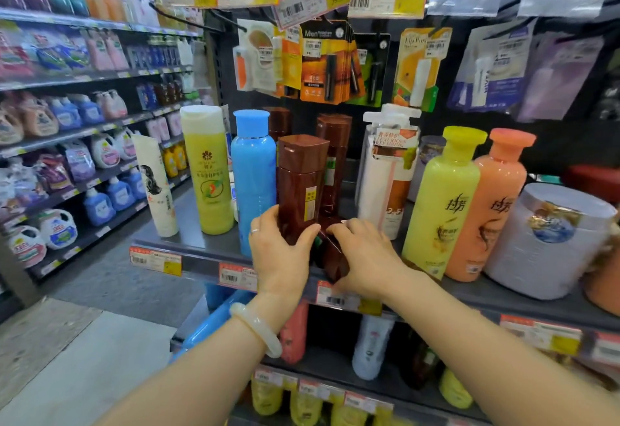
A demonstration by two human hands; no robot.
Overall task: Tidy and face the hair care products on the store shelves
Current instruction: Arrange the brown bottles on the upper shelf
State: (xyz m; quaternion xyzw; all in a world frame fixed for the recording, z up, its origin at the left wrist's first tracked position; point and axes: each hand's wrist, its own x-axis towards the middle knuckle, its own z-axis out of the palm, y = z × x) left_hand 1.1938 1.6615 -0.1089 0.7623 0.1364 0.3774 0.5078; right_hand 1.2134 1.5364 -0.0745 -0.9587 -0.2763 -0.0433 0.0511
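Note:
An upright brown bottle (300, 180) stands at the front of the shelf (201, 241), and my left hand (280, 254) grips its base. My right hand (364, 254) holds a second brown bottle (332, 258) that lies tipped over at the shelf edge. Two more brown bottles (335, 157) stand behind. To the left are a blue bottle (253, 174), a yellow-green bottle (208, 170) and a white tube (157, 184). To the right stand a white pump bottle (385, 170), a yellow bottle (443, 200) and an orange bottle (493, 204).
A large white jar (550, 241) sits at the far right of the shelf. Carded lip products (328, 63) hang from hooks above. Price tags (235, 276) line the shelf edge. More bottles fill the lower shelves (372, 345). Detergent shelves (67, 157) run along the aisle at left.

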